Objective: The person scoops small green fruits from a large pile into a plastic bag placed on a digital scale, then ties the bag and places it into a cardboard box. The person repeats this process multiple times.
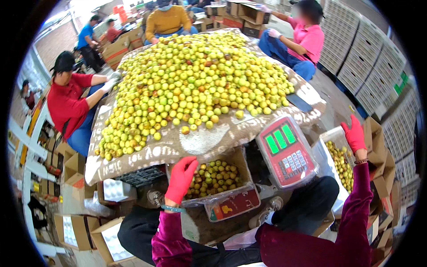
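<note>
A large heap of small yellow-green fruit (186, 83) lies on a brown and white patterned blanket (203, 142). My left hand (182, 178), in a red glove, is above the left edge of a cardboard box (246, 167) part-filled with browner fruit (217, 177). Its fingers are bent together; whether something small is between them cannot be told. On the right, my right hand (355, 133), also red-gloved, is over the far edge of a white container (325, 133) of fruit (340, 163), fingers apart, with nothing visible in it. Between the hands stands a red digital scale (287, 152) under clear plastic.
A dark phone (299, 102) lies on the blanket's right edge. People in red (71, 96), yellow (168, 20) and pink (307, 41) sit around the heap. White crates (363, 56) are stacked at right. Open boxes with white inserts (116, 240) stand lower left, cartons (377, 147) at right.
</note>
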{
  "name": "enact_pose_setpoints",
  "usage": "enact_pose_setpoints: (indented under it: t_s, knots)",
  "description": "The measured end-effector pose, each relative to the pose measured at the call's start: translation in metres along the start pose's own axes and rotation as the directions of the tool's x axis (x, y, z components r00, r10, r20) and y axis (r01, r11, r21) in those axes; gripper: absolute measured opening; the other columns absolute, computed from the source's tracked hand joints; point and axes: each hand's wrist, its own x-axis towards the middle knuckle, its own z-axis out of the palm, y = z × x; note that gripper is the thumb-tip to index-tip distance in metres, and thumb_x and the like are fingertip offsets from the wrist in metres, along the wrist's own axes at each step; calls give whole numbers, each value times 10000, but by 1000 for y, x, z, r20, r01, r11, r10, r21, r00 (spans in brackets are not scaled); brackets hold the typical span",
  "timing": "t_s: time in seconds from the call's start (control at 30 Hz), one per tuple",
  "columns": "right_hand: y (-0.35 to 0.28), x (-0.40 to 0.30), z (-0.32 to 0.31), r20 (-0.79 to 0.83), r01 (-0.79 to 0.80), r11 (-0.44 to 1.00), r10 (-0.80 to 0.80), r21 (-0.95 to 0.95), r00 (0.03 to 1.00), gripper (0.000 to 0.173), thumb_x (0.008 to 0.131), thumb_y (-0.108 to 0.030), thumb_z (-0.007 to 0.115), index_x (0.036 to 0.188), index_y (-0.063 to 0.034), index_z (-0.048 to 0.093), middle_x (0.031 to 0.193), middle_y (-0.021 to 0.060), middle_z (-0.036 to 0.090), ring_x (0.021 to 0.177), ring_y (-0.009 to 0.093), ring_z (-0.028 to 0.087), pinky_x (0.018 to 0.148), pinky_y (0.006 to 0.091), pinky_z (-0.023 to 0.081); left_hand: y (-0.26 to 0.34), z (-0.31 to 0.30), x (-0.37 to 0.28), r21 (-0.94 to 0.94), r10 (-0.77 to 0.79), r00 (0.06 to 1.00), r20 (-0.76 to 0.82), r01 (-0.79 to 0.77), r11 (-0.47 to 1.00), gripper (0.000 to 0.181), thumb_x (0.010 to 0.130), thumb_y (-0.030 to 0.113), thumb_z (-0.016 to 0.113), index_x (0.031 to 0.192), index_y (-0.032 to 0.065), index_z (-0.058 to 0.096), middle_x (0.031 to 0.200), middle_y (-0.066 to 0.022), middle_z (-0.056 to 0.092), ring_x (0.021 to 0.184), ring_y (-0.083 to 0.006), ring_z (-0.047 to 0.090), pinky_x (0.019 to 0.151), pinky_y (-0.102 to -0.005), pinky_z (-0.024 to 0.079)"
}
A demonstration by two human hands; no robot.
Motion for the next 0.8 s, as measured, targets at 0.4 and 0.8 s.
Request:
enact_pose_setpoints:
  t_s: [0.4, 0.8]
  knots:
    - [-445, 107, 50, 161, 230, 502, -618, 834, 769, 636, 821, -391, 641, 1306, -26, 453, 1308, 181, 492, 1195, 292, 483, 994, 347, 384, -8, -109, 70, 819, 527, 791, -310, -59, 571, 509, 739, 245, 708, 1179, 56, 534, 1197, -167, 520, 1106, -349, 480, 934, -432, 380]
    - [-525, 52, 111, 26, 460, 429, -753, 778, 658, 339, 798, -254, 654, 1103, -113, 604, 963, 132, 595, 932, 300, 567, 795, 378, 463, -17, -100, 90, 859, 445, 835, -323, 62, 509, 598, 748, 310, 682, 1270, 103, 476, 1336, -145, 406, 1237, -313, 375, 986, -441, 299]
